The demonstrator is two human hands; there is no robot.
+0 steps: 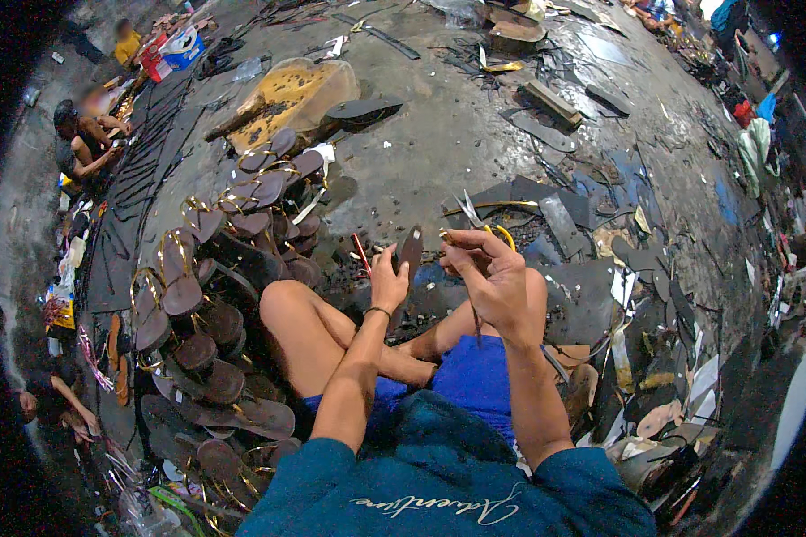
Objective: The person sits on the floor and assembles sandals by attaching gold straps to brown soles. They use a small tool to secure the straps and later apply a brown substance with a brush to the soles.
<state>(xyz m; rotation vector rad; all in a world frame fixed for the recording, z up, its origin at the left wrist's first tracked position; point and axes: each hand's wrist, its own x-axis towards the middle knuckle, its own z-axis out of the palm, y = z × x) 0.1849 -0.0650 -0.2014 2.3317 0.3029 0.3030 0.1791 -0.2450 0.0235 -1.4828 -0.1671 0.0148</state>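
the person sits on the floor with legs crossed, in blue shorts (475,380) and a dark teal shirt (376,479) with pale writing on it. a thin dark band (378,311) goes around the left wrist.

the left hand (390,285) has its fingers curled around a small brown sole (409,251). the sole stands up on its end, over the gap between the knees. a thin red stick (360,252) pokes up on the left side of that hand. i cannot tell if the fingers grip it too.

the right hand (494,276) is just beside the sole, but apart from it. its thumb and finger are pinched on a tiny gold bit (445,236). scissors (468,213) with yellow handles show just behind this hand, with their blades spread. i cannot tell if the hand touches them.

on the left there is a big heap of brown sandals (181,294) with shiny gold straps. past the hands, a yellow-brown sheet (318,85) lies on the gray floor (439,112), with a black sole shape (363,109) at its edge. a long block (551,104) is farther right. dark scraps (658,268) cover the right side. another person (90,148) sits far off on the left.
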